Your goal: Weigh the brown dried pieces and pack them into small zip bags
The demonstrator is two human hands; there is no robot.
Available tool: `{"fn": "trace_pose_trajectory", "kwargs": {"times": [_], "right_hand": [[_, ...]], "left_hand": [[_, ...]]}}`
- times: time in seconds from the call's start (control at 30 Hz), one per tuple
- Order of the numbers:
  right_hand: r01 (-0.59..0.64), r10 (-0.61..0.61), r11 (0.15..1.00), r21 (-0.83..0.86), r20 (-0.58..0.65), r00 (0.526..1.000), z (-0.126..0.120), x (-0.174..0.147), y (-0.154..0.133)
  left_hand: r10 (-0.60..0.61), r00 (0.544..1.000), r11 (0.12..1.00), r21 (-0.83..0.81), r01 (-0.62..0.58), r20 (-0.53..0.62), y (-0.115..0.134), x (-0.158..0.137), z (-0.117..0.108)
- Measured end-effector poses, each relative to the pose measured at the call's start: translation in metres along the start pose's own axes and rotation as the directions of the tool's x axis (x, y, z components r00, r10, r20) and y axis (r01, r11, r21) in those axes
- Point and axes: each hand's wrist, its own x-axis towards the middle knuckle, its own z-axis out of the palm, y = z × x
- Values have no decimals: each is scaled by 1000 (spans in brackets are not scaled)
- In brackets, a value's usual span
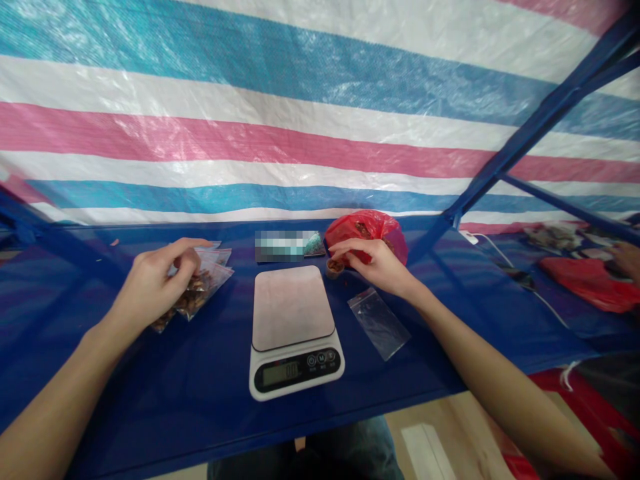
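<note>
My left hand (163,273) is at the left, its fingers curled and its thumb pressed against the top of a clear zip bag (196,298) filled with brown pieces. That bag lies over other filled zip bags, partly covered by the hand. At the right, my right hand (375,262) has its fingertips and thumb at the rim of a small cup (334,269) of brown pieces. Just behind that hand sits an open red plastic bag (345,225). Between the hands stands a white kitchen scale (293,310), its pan bare and its display seeming to read zero.
A flat clear zip bag (380,325) lies right of the scale. Behind the scale is a partly blurred packet (314,244). Blue metal bars (480,170) slant across the right side, beyond which lie a white cable (500,257), another red bag (590,283) and another person's hand (629,260).
</note>
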Motion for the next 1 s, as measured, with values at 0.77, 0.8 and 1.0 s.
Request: {"fn": "trace_pose_trajectory", "kwargs": {"times": [0.77,0.8,1.0], "right_hand": [[-5,2,999,43,66,998,-18,-1,10],[-8,2,998,70,85,996,-19,-1,9],[30,-33,997,-66,-47,998,-14,-18,-28]], "left_hand": [[-26,1000,1000,0,26,16,-5,-1,-3],[-26,1000,1000,-4,27,14,-5,-1,-3],[-27,999,999,-28,28,20,-8,1,0]]}}
